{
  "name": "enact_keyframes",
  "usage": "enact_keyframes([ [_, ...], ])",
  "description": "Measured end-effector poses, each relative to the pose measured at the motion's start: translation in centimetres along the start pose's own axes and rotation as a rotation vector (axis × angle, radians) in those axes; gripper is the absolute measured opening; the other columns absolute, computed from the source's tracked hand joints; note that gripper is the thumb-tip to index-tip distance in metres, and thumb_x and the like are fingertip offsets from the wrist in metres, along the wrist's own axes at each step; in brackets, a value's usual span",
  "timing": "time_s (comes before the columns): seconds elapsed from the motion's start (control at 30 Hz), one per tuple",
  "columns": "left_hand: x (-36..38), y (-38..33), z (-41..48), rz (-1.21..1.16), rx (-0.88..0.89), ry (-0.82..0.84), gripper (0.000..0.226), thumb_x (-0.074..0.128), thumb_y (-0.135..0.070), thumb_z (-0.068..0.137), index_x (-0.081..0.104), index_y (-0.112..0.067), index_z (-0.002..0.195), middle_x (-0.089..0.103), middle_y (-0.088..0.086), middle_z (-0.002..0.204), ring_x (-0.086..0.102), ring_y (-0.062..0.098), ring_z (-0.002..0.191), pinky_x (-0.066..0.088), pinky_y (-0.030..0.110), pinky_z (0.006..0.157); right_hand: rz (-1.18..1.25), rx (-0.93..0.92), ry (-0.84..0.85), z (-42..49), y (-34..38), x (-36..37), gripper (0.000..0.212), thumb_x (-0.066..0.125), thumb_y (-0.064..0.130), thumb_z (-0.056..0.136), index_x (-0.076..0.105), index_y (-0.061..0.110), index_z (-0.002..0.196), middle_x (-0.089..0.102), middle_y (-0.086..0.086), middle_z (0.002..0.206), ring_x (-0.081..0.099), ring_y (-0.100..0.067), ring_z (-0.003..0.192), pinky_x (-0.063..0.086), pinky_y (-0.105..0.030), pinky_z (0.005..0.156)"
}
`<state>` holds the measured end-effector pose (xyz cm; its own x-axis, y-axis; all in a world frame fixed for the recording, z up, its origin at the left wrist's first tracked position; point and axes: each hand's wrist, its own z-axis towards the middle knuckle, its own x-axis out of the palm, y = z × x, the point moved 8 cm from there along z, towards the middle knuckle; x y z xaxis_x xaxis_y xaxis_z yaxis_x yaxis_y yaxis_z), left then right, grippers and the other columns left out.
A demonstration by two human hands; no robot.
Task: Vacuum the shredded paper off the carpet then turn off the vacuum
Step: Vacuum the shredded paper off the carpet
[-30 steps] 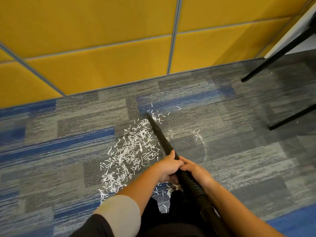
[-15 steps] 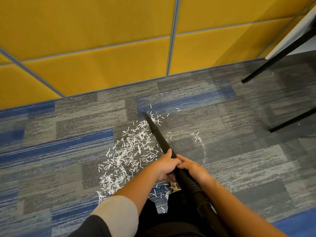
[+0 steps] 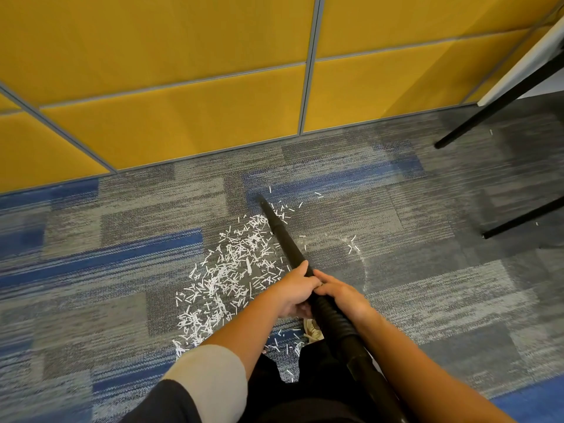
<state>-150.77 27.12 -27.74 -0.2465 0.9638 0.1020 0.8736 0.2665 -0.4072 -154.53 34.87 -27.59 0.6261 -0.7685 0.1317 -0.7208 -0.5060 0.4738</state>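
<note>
Well, closest to the person, the left hand (image 3: pixel 291 296) curls round the black vacuum tube (image 3: pixel 288 242), and the right hand (image 3: pixel 343 296) grips it just behind, where the ribbed hose (image 3: pixel 334 317) begins; their fingers nearly meet. From there the tube slants forward and down to the grey-blue carpet (image 3: pixel 427 285). The shredded paper (image 3: pixel 232 270) lies thick on the tube's left, with a few stray bits on its right. Beyond are yellow wall panels (image 3: pixel 183 117), with black furniture legs (image 3: pixel 488 117) at the far right.

white shredded paper (image 3: pixel 232 270) lies scattered on grey-blue carpet (image 3: pixel 396 300); i hold the black vacuum wand (image 3: pixel 288 239) slanted, tip down, along its right edge.
</note>
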Motion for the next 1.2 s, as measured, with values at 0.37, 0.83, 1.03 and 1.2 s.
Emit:
enact_keyframes([
  [0.37,0.8,-1.6,1.2,0.004,0.027,-0.035,0.054,0.041,-0.016,0.098,0.029,-0.036,0.147,0.055,0.000,0.095,0.052,0.014,0.067,0.053,0.033,0.064,0.018,-0.041,-0.013,0.2,1.6,-1.3,0.051,0.048,-0.002,0.087,0.046,0.018,0.134,0.062,-0.019,0.105,0.060,-0.023,0.060,0.048,-0.024,0.042],
  [0.83,3.8,-3.1,1.3,-0.021,-0.028,0.048,0.051,0.038,-0.021,0.101,0.025,-0.040,0.147,0.054,0.005,0.096,0.056,0.019,0.074,0.055,0.041,0.080,0.041,-0.015,-0.093,0.4,1.5,-4.9,0.054,0.051,0.002,0.088,0.043,0.017,0.139,0.059,-0.020,0.118,0.062,-0.025,0.071,0.049,-0.024,0.047],
  [1.03,6.2,-3.7,1.3,0.063,-0.009,0.116,0.054,0.036,-0.020,0.102,0.019,-0.038,0.149,0.053,0.004,0.095,0.054,0.017,0.072,0.054,0.040,0.075,0.146,-0.022,-0.105,-0.6,0.7,-6.6,0.056,0.047,-0.002,0.088,0.044,0.021,0.138,0.058,-0.022,0.121,0.062,-0.026,0.072,0.052,-0.027,0.047],
  [1.2,7.0,-3.5,1.2,0.110,-0.018,0.152,0.055,0.036,-0.018,0.102,0.018,-0.037,0.150,0.052,0.003,0.097,0.055,0.017,0.073,0.053,0.038,0.069,0.189,-0.023,-0.109,-1.3,0.1,-6.9,0.056,0.045,-0.002,0.088,0.043,0.021,0.139,0.060,-0.021,0.114,0.063,-0.027,0.070,0.051,-0.027,0.046],
])
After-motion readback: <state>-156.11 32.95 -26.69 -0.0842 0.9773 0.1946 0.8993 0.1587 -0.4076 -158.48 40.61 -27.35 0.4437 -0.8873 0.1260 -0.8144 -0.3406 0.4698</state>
